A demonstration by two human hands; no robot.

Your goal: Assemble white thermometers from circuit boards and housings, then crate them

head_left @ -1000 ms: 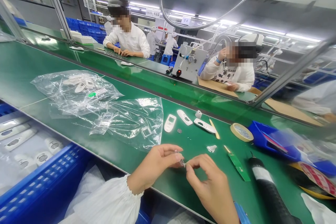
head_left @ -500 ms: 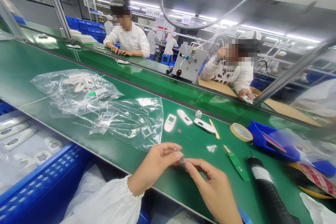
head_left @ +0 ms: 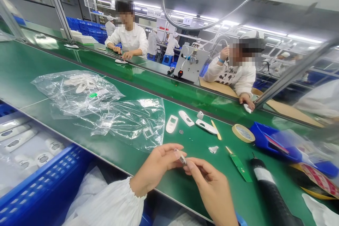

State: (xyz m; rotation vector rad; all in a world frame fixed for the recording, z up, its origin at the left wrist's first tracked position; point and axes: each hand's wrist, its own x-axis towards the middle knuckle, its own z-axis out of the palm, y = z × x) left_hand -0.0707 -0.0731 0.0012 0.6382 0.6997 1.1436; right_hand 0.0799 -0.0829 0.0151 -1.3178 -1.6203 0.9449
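At the near left stood a blue perforated plastic crate (head_left: 45, 197), with long white plastic shells (head_left: 22, 137) lying inside it. To its right, over the green tabletop (head_left: 23, 67), spread crumpled clear plastic bagging (head_left: 132, 113), white parts showing through its far left portion. At the near middle, the person's left hand (head_left: 159, 164) had thumb and fingers closed on one end of a small glinting clear-and-grey piece (head_left: 182, 159). That piece was between the two hands, above the near part of the tabletop; fingers hid too much for me to make out its full shape. Beyond it lay a white oval plastic shell (head_left: 169, 129) with a squarish window. The right hand (head_left: 212, 183) pinched the piece's other end between thumb and fingertips. Farther off, a slim yellow stick (head_left: 219, 136) lay just beside a long white plastic casing (head_left: 210, 129). Further right were a narrow green board (head_left: 241, 167) and, beyond it, a cream tape roll (head_left: 238, 135). A black cylindrical tool (head_left: 275, 197) with a white band filled the near right, and a blue plastic bin (head_left: 261, 134) sat beyond.
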